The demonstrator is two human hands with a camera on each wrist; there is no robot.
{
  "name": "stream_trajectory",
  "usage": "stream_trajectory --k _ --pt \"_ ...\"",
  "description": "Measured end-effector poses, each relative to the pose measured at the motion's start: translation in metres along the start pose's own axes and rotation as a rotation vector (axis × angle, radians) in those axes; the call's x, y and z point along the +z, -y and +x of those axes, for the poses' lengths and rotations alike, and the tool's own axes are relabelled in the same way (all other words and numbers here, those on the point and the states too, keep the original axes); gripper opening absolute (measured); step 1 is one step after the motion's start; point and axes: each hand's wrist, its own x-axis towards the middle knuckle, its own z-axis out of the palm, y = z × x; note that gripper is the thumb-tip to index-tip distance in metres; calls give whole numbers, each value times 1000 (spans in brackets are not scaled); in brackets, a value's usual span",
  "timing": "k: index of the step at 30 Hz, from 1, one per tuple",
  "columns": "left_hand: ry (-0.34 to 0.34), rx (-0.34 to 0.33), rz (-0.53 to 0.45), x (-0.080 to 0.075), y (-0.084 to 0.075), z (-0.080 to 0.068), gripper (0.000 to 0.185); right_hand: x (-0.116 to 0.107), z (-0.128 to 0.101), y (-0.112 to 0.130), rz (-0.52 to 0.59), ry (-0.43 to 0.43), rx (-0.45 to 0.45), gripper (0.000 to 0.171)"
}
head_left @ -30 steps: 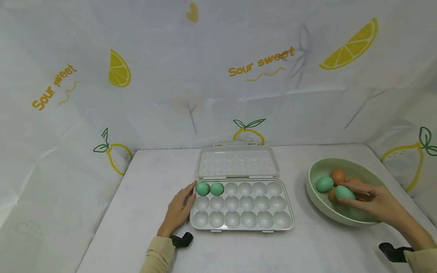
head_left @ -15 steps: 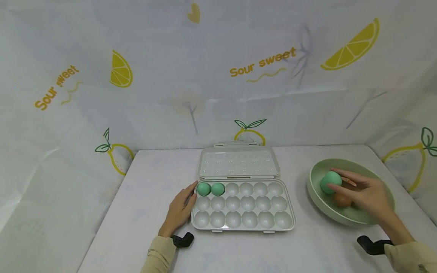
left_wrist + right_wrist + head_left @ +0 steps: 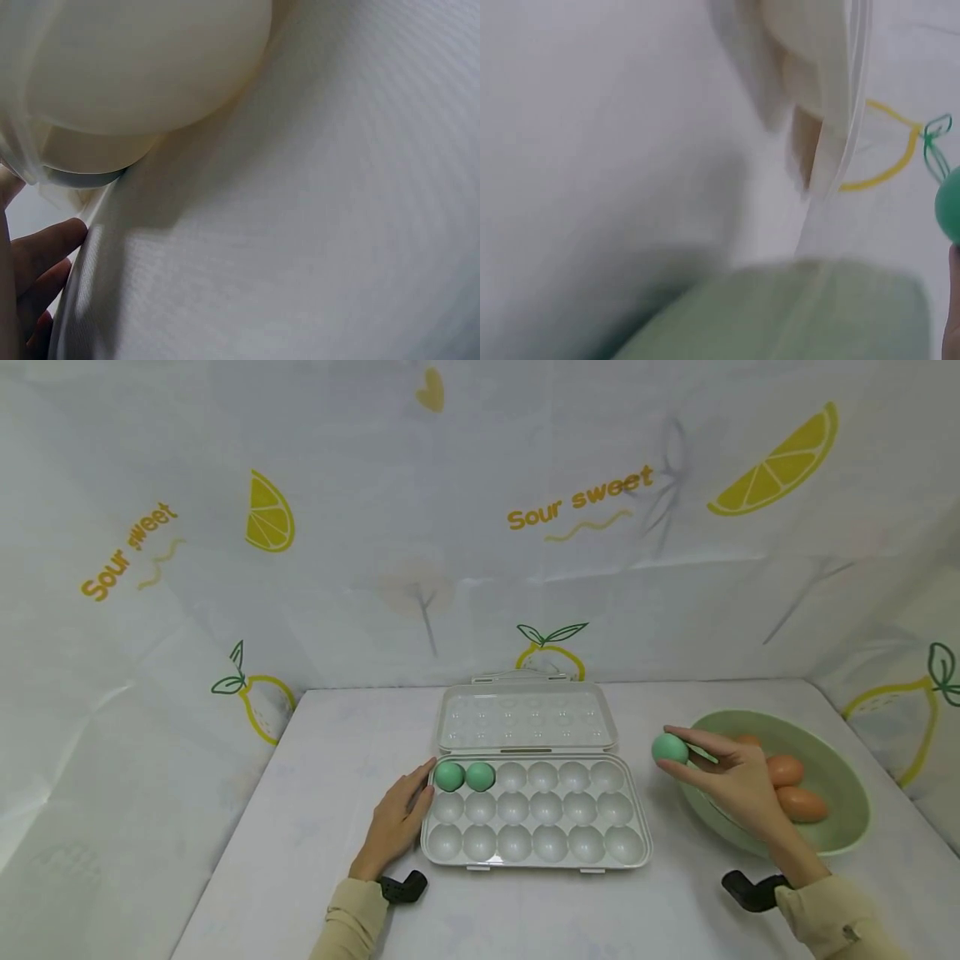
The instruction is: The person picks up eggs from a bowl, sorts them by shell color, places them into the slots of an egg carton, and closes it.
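My right hand [image 3: 731,781] pinches a green egg [image 3: 670,749] between thumb and fingertips, above the left rim of the pale green bowl [image 3: 855,839]. That egg [image 3: 951,206] also shows at the right edge of the right wrist view. Several brown eggs [image 3: 802,804] lie in the bowl. In the head view, my left hand [image 3: 393,818] rests against the left side of the egg box [image 3: 536,860], its fingers fairly straight. Two green eggs [image 3: 480,776] sit in the first two cups of the box's back row; the other cups hold nothing.
The box's clear lid [image 3: 527,718] lies folded open behind it. White lemon-print cloth [image 3: 420,568] hangs at the back and sides of the white table [image 3: 352,727]. Each wrist wears a black camera mount [image 3: 405,887].
My right hand has lifted the green egg out of the bowl and carried it left, past the rim. The left hand stays at the box. The head view has shifted slightly.
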Motion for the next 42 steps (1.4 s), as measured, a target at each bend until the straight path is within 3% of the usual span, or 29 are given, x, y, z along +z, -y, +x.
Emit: stream_trajectory --k 3,11,24,33,42 --pt "0 1 -2 -1 -1 0 47 18 4 4 -44 6 16 49" --pt "7 -7 -13 -3 -2 0 47 75 16 8 47 32 -46 45" --pt "2 -16 -9 -2 -1 -1 47 164 12 10 147 71 163 48" --pt "17 -35 -20 -4 -3 -2 48 195 12 -6 177 55 232 48" --pt "11 -27 -22 -3 -7 0 47 202 13 -19 162 39 238 48"
